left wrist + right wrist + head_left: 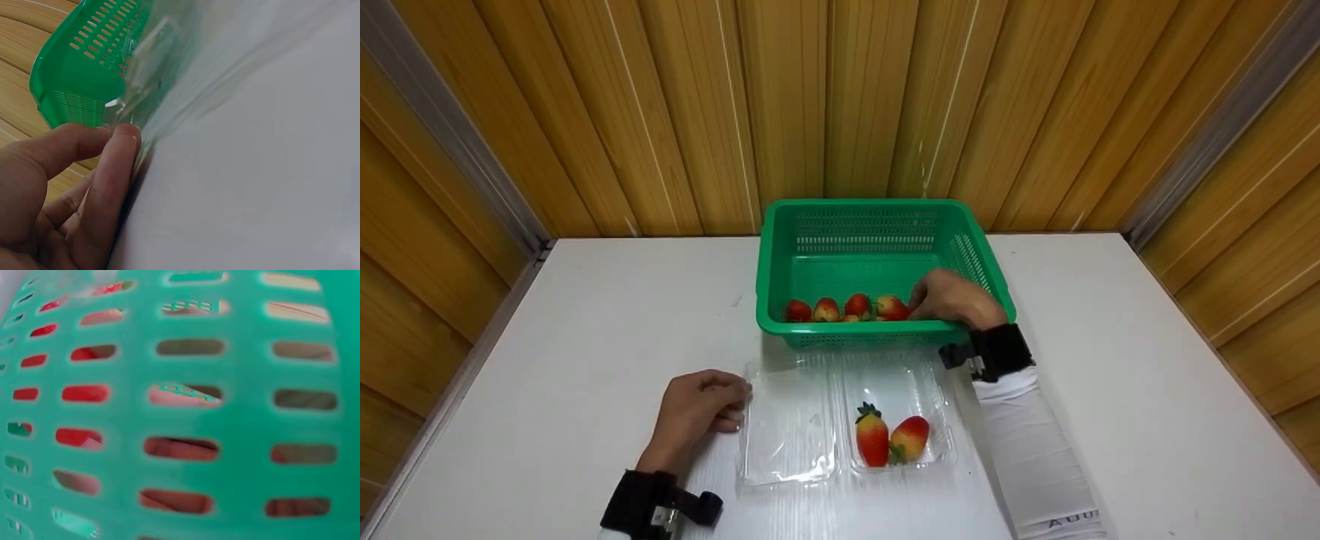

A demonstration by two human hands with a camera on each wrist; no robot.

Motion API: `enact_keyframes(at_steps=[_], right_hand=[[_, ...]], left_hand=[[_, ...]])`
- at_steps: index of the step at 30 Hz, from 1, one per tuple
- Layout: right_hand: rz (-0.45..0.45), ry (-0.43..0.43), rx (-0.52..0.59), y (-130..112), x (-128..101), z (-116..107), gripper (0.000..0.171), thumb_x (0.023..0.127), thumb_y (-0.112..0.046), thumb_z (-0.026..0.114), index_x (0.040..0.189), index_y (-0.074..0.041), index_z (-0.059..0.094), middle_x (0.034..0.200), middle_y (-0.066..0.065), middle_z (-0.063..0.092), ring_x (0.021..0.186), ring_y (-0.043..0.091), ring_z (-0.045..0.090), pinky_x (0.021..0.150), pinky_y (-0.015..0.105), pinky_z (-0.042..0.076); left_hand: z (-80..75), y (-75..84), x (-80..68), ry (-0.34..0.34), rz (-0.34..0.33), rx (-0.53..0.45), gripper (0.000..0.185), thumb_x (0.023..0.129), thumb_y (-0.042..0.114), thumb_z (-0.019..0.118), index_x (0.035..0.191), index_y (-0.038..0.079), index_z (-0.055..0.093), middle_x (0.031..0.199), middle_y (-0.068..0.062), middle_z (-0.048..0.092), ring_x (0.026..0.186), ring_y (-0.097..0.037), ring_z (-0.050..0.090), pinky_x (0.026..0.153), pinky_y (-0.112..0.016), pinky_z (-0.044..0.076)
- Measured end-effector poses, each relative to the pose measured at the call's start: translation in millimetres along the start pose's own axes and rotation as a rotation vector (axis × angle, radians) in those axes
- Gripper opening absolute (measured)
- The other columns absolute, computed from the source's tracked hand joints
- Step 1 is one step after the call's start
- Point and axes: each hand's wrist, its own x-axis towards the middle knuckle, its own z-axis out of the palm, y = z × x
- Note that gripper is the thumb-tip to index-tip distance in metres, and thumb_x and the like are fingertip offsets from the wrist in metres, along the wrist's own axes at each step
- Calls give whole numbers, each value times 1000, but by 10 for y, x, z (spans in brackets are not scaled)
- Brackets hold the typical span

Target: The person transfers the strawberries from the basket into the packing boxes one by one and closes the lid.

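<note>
My left hand (706,401) pinches the left edge of an open, clear plastic clamshell box (789,435) between thumb and finger; the left wrist view shows the fingertips (126,138) at its rim. Two strawberries (873,439) lie in the box's right half, toward the near end. My right hand (952,298) reaches down inside a green basket (885,328), beside several strawberries (858,304) along its front wall. Slots in that wall (247,422) show parts of the fingers and red fruit in the right wrist view. I cannot tell whether those fingers grip a strawberry.
The basket stands at the back of a white table (607,322), just behind the plastic box. Wood-patterned panels (787,112) rise behind the table and along both sides. Black straps (1003,352) with small cameras sit on both wrists.
</note>
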Motion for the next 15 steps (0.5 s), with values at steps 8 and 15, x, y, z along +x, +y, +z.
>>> enact_keyframes(at_steps=[8,15], right_hand=[[-89,113,74,-14,-123,-77,28,92,-14,82,114,3,78,111,15,74,99,28,63,85,41,56],[-198,227,96,-47,-315,-153,34,93,-17,82,116,6,75,114,19,74,106,33,66,91,48,58]], left_hand=[[-10,-3,-1,-9,13,0,17,91,7,78,104,-4,78,84,-14,72,65,-22,70,57,-33,65],[0,0,-14,-11,14,-10,17,90,6,77,104,-4,78,83,-14,72,64,-22,70,58,-33,65]])
